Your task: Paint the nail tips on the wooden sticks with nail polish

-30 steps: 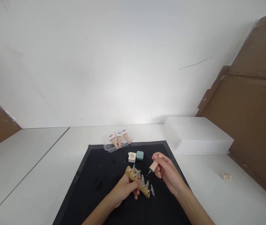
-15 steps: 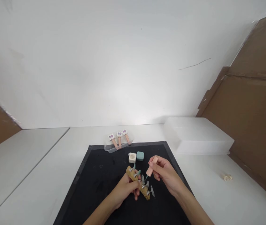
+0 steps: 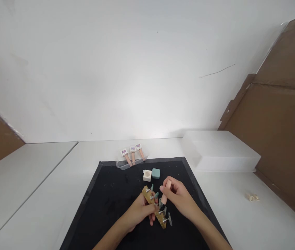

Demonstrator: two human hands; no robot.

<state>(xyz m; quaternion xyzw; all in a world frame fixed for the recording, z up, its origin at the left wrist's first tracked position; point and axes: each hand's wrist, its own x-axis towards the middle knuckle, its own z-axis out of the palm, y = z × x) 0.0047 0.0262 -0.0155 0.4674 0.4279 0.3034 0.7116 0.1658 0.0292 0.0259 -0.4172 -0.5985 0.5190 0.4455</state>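
My left hand is closed around a yellowish nail tip stand, which lies slantwise above the black mat. Several nail tips stick out from its metal clips. The two at the far end, one of them a green nail tip, are coloured, while the nearest, a clear nail tip, looks unpainted. In my right hand is a nail polish brush with a pink handle, pinched and pointing down. Its bristle end is at the middle nail tip, which shows some green; the exact contact is too small to make out.
Beyond the hands stand a white polish bottle and a green square piece. A clear tray holds three pink-handled bottles at the mat's back edge. A white plastic box and small cream rings lie right of the black mat.
My right hand has moved left and slightly down, bringing the brush to the middle nail tip, where green now shows. The stand has shifted slightly downward and turned a little in my left hand.
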